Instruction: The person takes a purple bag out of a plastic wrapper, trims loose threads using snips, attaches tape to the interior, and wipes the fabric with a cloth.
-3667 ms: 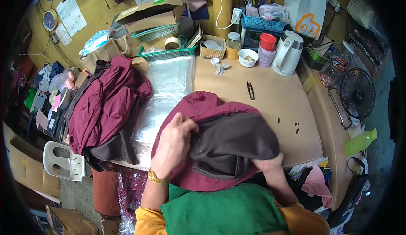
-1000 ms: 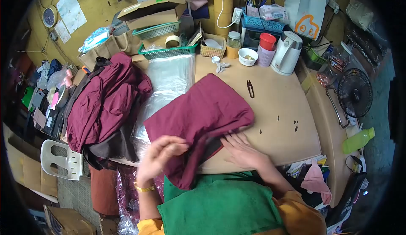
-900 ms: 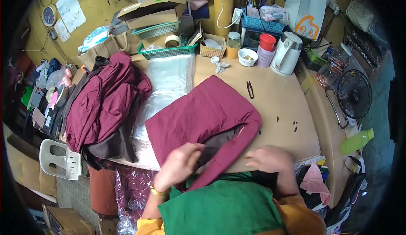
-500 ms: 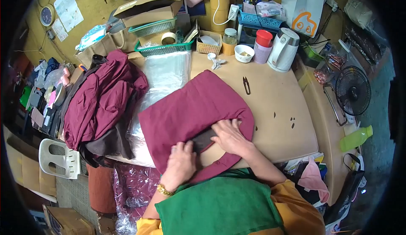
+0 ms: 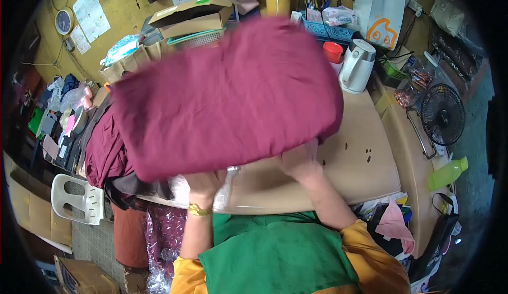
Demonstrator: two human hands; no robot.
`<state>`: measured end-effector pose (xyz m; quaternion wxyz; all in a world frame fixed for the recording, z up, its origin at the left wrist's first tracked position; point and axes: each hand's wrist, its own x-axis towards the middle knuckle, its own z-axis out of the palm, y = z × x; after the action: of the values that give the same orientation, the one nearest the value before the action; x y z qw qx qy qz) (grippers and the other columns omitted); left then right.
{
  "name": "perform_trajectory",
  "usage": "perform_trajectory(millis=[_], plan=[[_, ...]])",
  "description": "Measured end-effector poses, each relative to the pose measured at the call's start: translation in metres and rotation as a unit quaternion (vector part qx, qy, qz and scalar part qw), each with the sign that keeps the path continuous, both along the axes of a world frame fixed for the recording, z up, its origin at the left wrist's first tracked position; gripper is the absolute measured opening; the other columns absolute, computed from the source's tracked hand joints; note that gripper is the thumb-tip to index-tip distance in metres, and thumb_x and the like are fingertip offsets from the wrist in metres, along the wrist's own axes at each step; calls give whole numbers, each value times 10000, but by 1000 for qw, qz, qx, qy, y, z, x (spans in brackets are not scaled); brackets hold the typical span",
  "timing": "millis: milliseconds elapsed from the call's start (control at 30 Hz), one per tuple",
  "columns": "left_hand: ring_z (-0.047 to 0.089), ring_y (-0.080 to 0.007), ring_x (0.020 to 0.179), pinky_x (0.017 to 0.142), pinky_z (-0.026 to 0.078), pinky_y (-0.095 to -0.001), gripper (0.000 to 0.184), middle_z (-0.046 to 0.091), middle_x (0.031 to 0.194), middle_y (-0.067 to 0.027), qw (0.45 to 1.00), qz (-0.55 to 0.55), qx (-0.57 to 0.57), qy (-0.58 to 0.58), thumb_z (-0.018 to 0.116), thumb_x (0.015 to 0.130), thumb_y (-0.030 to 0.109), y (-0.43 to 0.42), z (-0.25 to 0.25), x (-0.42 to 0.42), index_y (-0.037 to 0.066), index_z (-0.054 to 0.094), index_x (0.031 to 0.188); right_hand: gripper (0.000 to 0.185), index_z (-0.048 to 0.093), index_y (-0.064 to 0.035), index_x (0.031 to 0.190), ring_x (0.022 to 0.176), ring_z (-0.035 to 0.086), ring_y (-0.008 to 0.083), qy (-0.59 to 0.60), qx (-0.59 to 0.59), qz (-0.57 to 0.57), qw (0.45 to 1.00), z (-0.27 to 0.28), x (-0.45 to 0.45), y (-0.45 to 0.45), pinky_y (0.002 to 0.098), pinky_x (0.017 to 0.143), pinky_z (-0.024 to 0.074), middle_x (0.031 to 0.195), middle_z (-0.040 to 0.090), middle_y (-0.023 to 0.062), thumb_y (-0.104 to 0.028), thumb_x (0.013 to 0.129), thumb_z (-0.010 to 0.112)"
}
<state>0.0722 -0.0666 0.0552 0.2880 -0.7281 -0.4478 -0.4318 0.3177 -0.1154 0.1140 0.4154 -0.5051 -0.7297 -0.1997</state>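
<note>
A folded maroon garment (image 5: 233,98), blurred by motion, is raised above the tan tabletop (image 5: 365,151). My left hand (image 5: 205,182) is at its lower edge, left of centre, with the fingers hidden under the cloth. Farther right, my right hand (image 5: 301,162) holds the lower edge from beneath, its fingers mostly covered and blurred. A second maroon garment (image 5: 103,148) with dark lining lies heaped on the left, partly behind the raised one. Clear plastic (image 5: 225,191) shows in part below the raised cloth.
At the back right stand a white kettle (image 5: 357,66) and a red-lidded container (image 5: 333,52). A black fan (image 5: 443,113) and a green bottle (image 5: 448,173) are on the right. An open cardboard box (image 5: 193,16) sits at the back. A white stool (image 5: 78,199) stands at the left.
The maroon garment has gone from lying on the table to being lifted up and away from my body. Both hands have moved from its opening to under its near edge.
</note>
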Motion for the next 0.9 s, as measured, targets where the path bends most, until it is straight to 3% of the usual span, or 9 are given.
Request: perform_trajectory(millis=[33,100,233,333,367,433,567,700,900], plan=[[645,-409,857,754,485,-488,255,670,970,-236,962,1,-268,49,669,781,197,1,22,-3,-8,654,932,459,693,2,999,965,639,366,-29,-411,-121,903,18,0,7,460,824,488,1021,671,231,-423,827,687],[655,-408,830,769,518,-469,334,667,890,-260,799,4,-585,136,635,849,308,14,19,-15,-24,651,880,576,707,16,1046,979,657,360,-150,-647,-34,747,-1,28,37,464,872,497,1023,677,258,-515,827,663],[595,-442,961,859,458,-486,401,635,964,-277,912,34,-409,15,672,860,371,-15,41,14,-7,608,978,584,599,26,1090,905,605,394,30,-279,-29,959,-21,26,9,504,783,475,905,619,209,-474,813,716],[596,-437,993,884,462,-480,383,636,987,-272,998,18,-60,-19,673,853,333,-36,66,23,-23,614,980,445,605,-7,1041,887,622,386,36,-164,-112,979,-5,7,-4,507,789,486,871,624,212,-410,862,669],[596,-437,993,884,462,-480,383,636,987,-272,998,18,-60,-20,673,853,333,-26,59,17,-23,614,980,444,634,-14,1037,923,651,375,41,-223,-98,969,1,9,-5,498,831,501,907,668,220,-433,892,619],[610,-444,1012,891,467,-534,396,649,1015,-257,763,-19,-641,77,622,882,337,-15,33,-4,-22,617,1049,443,679,-12,1030,923,669,371,-167,-566,-28,807,-12,29,11,480,841,515,941,688,242,-428,894,610],[621,-464,909,804,494,-546,460,630,999,-298,805,40,-583,98,586,908,329,-57,18,19,-68,536,1136,409,674,17,972,943,675,351,-65,-515,-63,852,-18,19,-15,452,816,529,939,694,226,-378,919,583],[583,-496,870,788,451,-572,431,606,962,-318,866,-215,-446,-75,539,818,31,-59,-28,46,-56,458,1233,168,648,-5,904,952,657,350,-87,-465,0,881,-31,-22,-32,515,870,488,1045,671,207,-112,821,549],[634,-466,811,741,523,-518,285,640,921,-306,928,-98,-342,-112,544,858,117,-5,-72,72,-62,610,1070,466,504,-35,1338,1315,416,405,79,-342,77,933,-160,-16,93,473,1102,329,1373,486,266,-218,910,475]])
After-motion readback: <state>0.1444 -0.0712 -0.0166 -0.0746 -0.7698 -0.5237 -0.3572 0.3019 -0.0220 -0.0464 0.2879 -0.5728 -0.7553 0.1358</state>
